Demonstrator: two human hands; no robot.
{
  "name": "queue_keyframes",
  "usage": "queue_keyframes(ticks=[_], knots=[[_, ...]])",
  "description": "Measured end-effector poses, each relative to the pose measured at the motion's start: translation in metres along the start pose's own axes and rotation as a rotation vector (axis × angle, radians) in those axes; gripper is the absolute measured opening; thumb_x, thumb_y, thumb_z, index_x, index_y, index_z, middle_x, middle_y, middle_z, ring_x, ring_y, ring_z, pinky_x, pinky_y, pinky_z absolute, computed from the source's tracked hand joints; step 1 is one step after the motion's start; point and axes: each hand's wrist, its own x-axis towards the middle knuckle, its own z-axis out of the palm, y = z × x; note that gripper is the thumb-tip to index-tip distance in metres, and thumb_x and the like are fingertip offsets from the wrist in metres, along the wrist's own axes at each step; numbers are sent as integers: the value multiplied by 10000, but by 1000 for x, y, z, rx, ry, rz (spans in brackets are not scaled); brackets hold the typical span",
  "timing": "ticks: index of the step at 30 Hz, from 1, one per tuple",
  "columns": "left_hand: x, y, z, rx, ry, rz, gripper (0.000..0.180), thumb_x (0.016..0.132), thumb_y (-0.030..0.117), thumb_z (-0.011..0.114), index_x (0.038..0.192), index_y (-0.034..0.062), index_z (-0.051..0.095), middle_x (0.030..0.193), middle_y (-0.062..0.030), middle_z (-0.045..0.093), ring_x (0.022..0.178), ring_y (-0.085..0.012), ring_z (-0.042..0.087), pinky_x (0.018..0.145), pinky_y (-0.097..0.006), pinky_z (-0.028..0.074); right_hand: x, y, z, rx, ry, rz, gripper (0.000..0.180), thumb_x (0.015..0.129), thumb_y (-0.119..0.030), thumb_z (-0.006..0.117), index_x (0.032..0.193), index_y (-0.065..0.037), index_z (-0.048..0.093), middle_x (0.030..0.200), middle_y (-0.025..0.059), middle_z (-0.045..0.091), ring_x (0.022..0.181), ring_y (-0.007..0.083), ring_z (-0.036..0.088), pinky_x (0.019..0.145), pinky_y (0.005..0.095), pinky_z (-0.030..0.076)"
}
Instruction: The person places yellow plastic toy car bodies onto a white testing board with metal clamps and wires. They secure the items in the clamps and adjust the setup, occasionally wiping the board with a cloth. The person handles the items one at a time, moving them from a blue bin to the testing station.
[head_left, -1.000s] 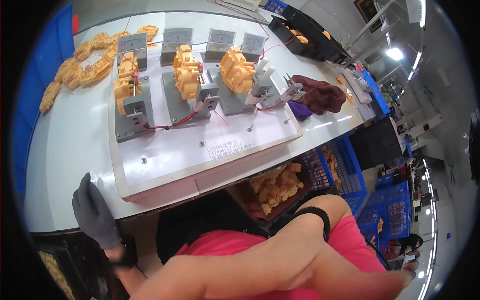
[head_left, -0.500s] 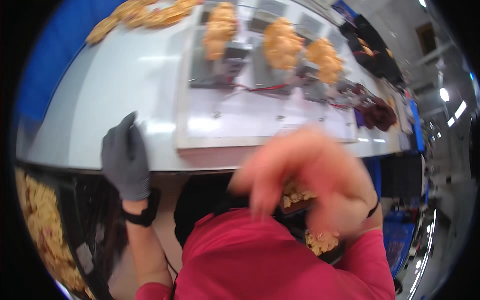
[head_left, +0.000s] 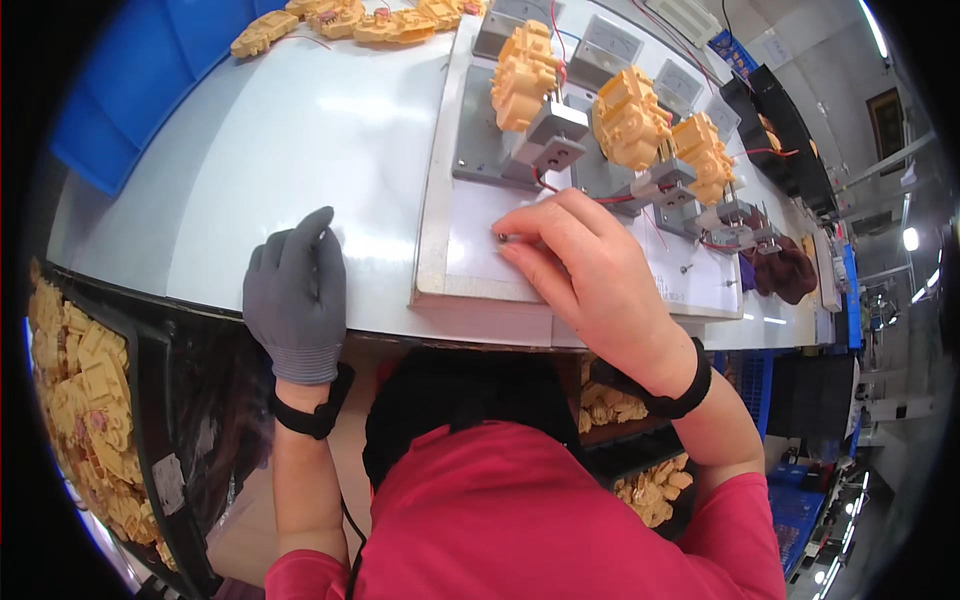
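Observation:
My bare right hand (head_left: 600, 275) reaches over a white test panel (head_left: 470, 285) and pinches a small metal toggle switch (head_left: 503, 238) between thumb and index finger. To the right, another toggle switch (head_left: 685, 268) stands up from the same panel. Beyond the hand, three yellow-orange plastic gear housings sit in grey clamp fixtures: the left housing (head_left: 525, 75), the middle housing (head_left: 630, 118) and the right housing (head_left: 703, 158). My left hand (head_left: 298, 285), in a grey glove, rests at the table's front edge with fingers stretched out, holding nothing.
Dial meters (head_left: 610, 45) line the panel's back, with red wires among the fixtures. Loose housings (head_left: 395, 27) lie at the far left beside a blue bin (head_left: 150, 90). A black crate (head_left: 150, 420) of housings stands lower left. A dark brown cloth (head_left: 785, 275) lies on the right.
My right hand has swung from near my body up onto the panel and taken hold of a toggle switch. The view has shifted; my left hand stays at the table edge.

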Motion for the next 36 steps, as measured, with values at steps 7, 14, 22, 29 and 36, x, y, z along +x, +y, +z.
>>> queue_keyframes(ticks=[7, 14, 22, 29, 36], knots=[[1, 1, -2, -11, 21, 12, 189, 866, 91, 670, 1040, 137, 728, 742, -22, 592, 643, -201, 533, 598, -344, 436, 9, -8, -5, 119, -28, 187, 86, 917, -101, 649, 950, -22, 640, 895, 137, 630, 795, 341, 622, 710, 399, 506], [2, 1, -5, -7, 11, 8, 184, 859, 96, 671, 1030, 134, 727, 728, -26, 591, 650, -210, 542, 606, -352, 441, 10, -7, -3, 160, -21, 192, 102, 915, -100, 651, 968, -13, 638, 900, 140, 627, 796, 330, 628, 713, 391, 510], [2, 1, -5, -9, 7, 28, 196, 862, 88, 664, 1045, 132, 716, 759, -37, 592, 686, -234, 555, 632, -365, 450, -14, -17, -25, 215, -49, 259, 316, 915, -131, 676, 1200, -20, 596, 962, 116, 630, 880, 262, 643, 785, 369, 520], [-3, -2, -2, -3, -39, 47, 228, 908, 33, 608, 1110, 90, 698, 839, -88, 624, 769, -270, 579, 708, -385, 477, -64, 5, -86, 61, 214, 302, 226, 915, -94, 683, 1130, -26, 670, 999, 97, 674, 901, 200, 647, 828, 315, 510], [-3, 1, 2, -25, -74, -6, 240, 925, 33, 591, 1142, 58, 692, 892, -100, 645, 809, -264, 591, 748, -376, 487, -177, 223, -247, -510, 491, 699, 418, 896, -238, 699, 1225, 2, 604, 1149, 187, 667, 1056, 261, 649, 903, 364, 516]])
